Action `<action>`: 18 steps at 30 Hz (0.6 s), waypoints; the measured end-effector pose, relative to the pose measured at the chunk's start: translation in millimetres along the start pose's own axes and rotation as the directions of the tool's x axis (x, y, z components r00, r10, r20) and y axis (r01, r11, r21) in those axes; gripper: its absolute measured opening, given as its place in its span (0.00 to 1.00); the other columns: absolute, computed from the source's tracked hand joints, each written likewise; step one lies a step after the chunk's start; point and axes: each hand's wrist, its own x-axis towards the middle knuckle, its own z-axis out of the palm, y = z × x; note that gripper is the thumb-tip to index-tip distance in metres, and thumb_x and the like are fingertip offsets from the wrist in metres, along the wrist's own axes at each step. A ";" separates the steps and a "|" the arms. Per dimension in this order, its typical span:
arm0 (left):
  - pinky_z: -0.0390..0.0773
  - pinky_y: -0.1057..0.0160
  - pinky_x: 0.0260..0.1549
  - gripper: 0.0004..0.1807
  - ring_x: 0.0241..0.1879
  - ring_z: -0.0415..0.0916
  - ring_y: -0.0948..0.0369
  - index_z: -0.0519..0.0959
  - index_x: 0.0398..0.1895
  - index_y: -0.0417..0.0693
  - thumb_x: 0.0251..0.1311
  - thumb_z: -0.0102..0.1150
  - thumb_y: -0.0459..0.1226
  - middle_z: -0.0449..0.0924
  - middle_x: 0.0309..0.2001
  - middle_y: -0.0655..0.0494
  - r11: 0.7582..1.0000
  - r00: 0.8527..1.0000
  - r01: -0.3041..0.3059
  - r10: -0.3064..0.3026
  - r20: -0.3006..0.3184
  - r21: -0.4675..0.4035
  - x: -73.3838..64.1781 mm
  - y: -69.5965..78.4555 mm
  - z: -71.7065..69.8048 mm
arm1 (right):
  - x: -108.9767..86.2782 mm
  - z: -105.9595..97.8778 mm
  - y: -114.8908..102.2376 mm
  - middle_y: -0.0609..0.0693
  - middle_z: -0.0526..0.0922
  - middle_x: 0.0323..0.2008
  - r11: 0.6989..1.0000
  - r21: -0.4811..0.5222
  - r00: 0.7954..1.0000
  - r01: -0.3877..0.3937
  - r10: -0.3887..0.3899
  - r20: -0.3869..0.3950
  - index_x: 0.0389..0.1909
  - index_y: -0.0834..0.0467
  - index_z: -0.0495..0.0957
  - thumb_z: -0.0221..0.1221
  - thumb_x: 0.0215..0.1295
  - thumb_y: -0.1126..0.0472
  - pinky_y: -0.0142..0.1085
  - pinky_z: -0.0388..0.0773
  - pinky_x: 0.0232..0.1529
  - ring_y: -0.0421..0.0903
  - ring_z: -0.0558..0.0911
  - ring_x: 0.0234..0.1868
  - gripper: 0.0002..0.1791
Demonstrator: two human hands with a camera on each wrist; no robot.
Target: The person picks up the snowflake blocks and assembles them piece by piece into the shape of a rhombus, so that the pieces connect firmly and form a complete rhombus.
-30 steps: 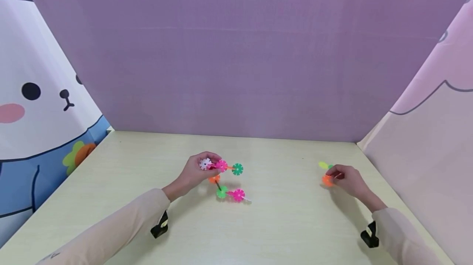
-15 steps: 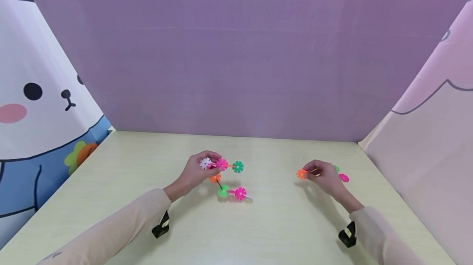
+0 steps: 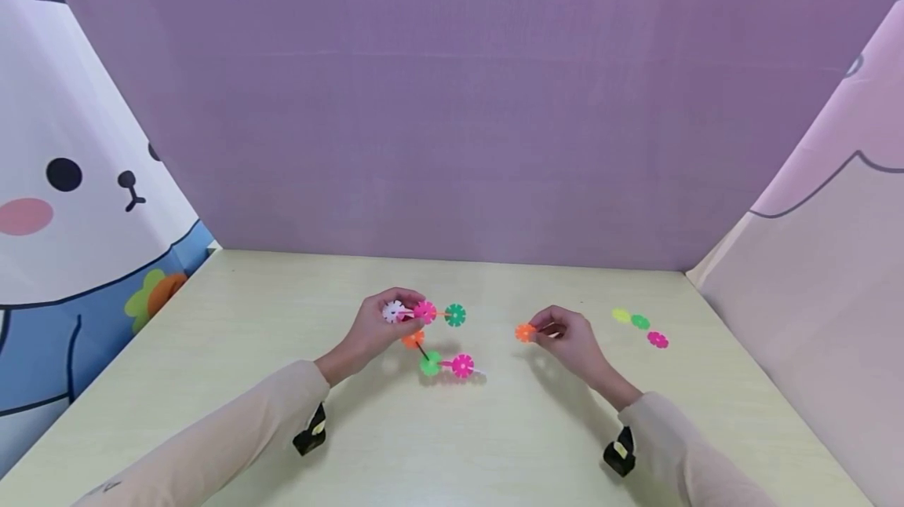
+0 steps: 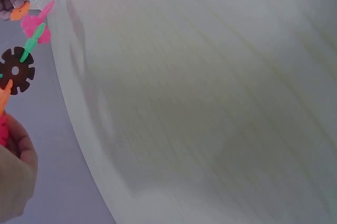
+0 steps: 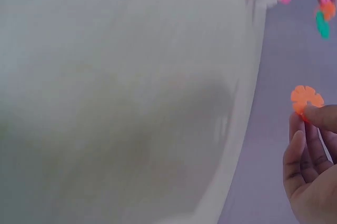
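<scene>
My left hand (image 3: pixel 373 328) grips a linked chain of notched plastic discs near its upper end. Around the fingers show a white disc (image 3: pixel 393 312), a pink disc (image 3: pixel 424 312) and a teal disc (image 3: pixel 455 315) at the tip. Below the hand the chain bends through an orange disc (image 3: pixel 413 340), a light green disc (image 3: pixel 430 364) and a lower pink disc (image 3: pixel 462 366). A dark brown disc (image 4: pixel 16 70) in the chain faces the left wrist camera. Pinched between thumb and fingertips of my right hand (image 3: pixel 570 338) is a loose orange disc (image 3: pixel 524 333), apart from the chain.
A yellow disc (image 3: pixel 621 315), a green disc (image 3: pixel 639 322) and a loose pink disc (image 3: pixel 657 340) lie on the pale wooden table (image 3: pixel 395 444) at the right. A purple panel (image 3: pixel 452 114) stands along the table's back edge, with printed cloth at both sides.
My right hand has picked the orange disc off the table and carried it left toward the chain. The left hand stays nearly in place; the chain's lower end has risen slightly.
</scene>
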 end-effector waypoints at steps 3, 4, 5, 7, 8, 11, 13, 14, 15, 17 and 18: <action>0.79 0.68 0.33 0.18 0.38 0.75 0.60 0.77 0.46 0.48 0.49 0.66 0.33 0.76 0.44 0.51 1.000 1.000 0.007 -0.007 -0.004 -0.007 0.4 0.4 1.1 | 0.4 12.6 -6.5 0.59 0.81 0.31 1.000 0.016 1.000 0.018 -0.018 -0.001 0.31 0.66 0.77 0.61 0.50 0.75 0.28 0.78 0.30 0.46 0.81 0.29 0.07; 0.79 0.68 0.33 0.18 0.38 0.75 0.60 0.77 0.46 0.48 0.49 0.66 0.33 0.76 0.44 0.51 1.000 1.000 0.009 -0.009 -0.005 -0.009 0.5 0.4 1.4 | 0.7 16.6 -8.3 0.59 0.81 0.31 1.000 0.017 1.000 0.026 -0.026 -0.002 0.31 0.66 0.77 0.60 0.49 0.76 0.28 0.78 0.30 0.46 0.81 0.29 0.07; 0.79 0.68 0.33 0.18 0.38 0.75 0.60 0.77 0.46 0.48 0.49 0.66 0.33 0.76 0.44 0.51 1.000 1.000 0.008 -0.009 -0.004 -0.011 0.6 0.4 1.6 | 0.9 20.4 -10.3 0.59 0.81 0.30 0.999 0.019 0.999 0.036 -0.036 -0.004 0.31 0.66 0.77 0.60 0.49 0.76 0.28 0.78 0.30 0.46 0.81 0.29 0.07; 0.79 0.68 0.33 0.18 0.37 0.75 0.60 0.78 0.46 0.48 0.48 0.66 0.33 0.76 0.43 0.50 1.000 1.000 0.009 -0.009 -0.007 -0.013 0.8 0.4 2.3 | 2.2 28.0 -13.5 0.58 0.81 0.30 0.999 0.017 0.999 0.049 -0.049 -0.013 0.30 0.65 0.77 0.61 0.49 0.76 0.28 0.78 0.30 0.46 0.81 0.30 0.07; 0.79 0.68 0.33 0.18 0.37 0.75 0.60 0.78 0.46 0.48 0.48 0.66 0.33 0.76 0.43 0.50 1.000 1.000 0.008 -0.008 -0.009 -0.011 0.9 0.4 2.7 | 2.8 31.4 -15.0 0.58 0.81 0.30 0.998 0.016 0.998 0.055 -0.055 -0.017 0.30 0.65 0.77 0.61 0.49 0.76 0.28 0.77 0.30 0.46 0.81 0.30 0.07; 0.79 0.69 0.33 0.18 0.37 0.75 0.59 0.78 0.46 0.47 0.48 0.66 0.33 0.76 0.43 0.49 1.000 1.000 0.004 -0.004 -0.011 -0.004 1.1 0.0 3.6 | 4.7 41.2 -20.0 0.56 0.82 0.29 0.998 0.009 0.998 0.060 -0.059 -0.031 0.29 0.63 0.77 0.61 0.49 0.76 0.28 0.77 0.29 0.45 0.81 0.29 0.07; 0.79 0.69 0.33 0.19 0.38 0.74 0.59 0.77 0.46 0.47 0.49 0.66 0.33 0.76 0.44 0.48 1.000 1.000 0.006 -0.006 -0.014 -0.002 1.5 -0.4 4.3 | 6.0 47.0 -22.9 0.54 0.82 0.29 0.998 0.006 0.997 0.063 -0.063 -0.040 0.28 0.62 0.77 0.61 0.49 0.75 0.29 0.77 0.29 0.45 0.81 0.29 0.07; 0.79 0.69 0.33 0.19 0.37 0.74 0.59 0.77 0.46 0.47 0.49 0.66 0.33 0.76 0.44 0.48 1.000 1.000 0.008 -0.008 -0.015 -0.004 1.6 -0.4 4.6 | 6.5 49.5 -24.7 0.53 0.82 0.28 0.998 0.003 0.997 0.062 -0.062 -0.042 0.28 0.61 0.77 0.61 0.49 0.75 0.29 0.77 0.29 0.45 0.81 0.29 0.07; 0.79 0.69 0.33 0.19 0.37 0.74 0.60 0.77 0.47 0.47 0.49 0.66 0.32 0.76 0.44 0.48 1.000 1.000 0.011 -0.011 -0.015 -0.006 1.7 -0.3 5.0 | 6.9 51.9 -26.3 0.53 0.82 0.28 0.998 0.002 0.997 0.064 -0.064 -0.045 0.28 0.61 0.77 0.61 0.49 0.74 0.30 0.78 0.29 0.45 0.81 0.29 0.07; 0.78 0.69 0.33 0.19 0.37 0.74 0.60 0.77 0.47 0.46 0.49 0.66 0.32 0.76 0.44 0.48 1.000 1.000 0.015 -0.015 -0.015 -0.009 1.6 1.1 5.7 | 7.4 56.2 -29.0 0.52 0.82 0.28 0.998 -0.005 0.996 0.067 -0.067 -0.053 0.28 0.60 0.77 0.62 0.49 0.73 0.30 0.78 0.29 0.45 0.81 0.30 0.07; 0.78 0.69 0.33 0.19 0.37 0.74 0.60 0.77 0.47 0.46 0.49 0.65 0.32 0.76 0.44 0.48 1.000 1.000 0.019 -0.019 -0.014 -0.009 1.1 2.8 6.0 | 7.4 58.0 -30.3 0.51 0.82 0.28 0.997 -0.010 0.996 0.071 -0.072 -0.056 0.28 0.60 0.77 0.62 0.49 0.73 0.31 0.78 0.29 0.45 0.81 0.30 0.07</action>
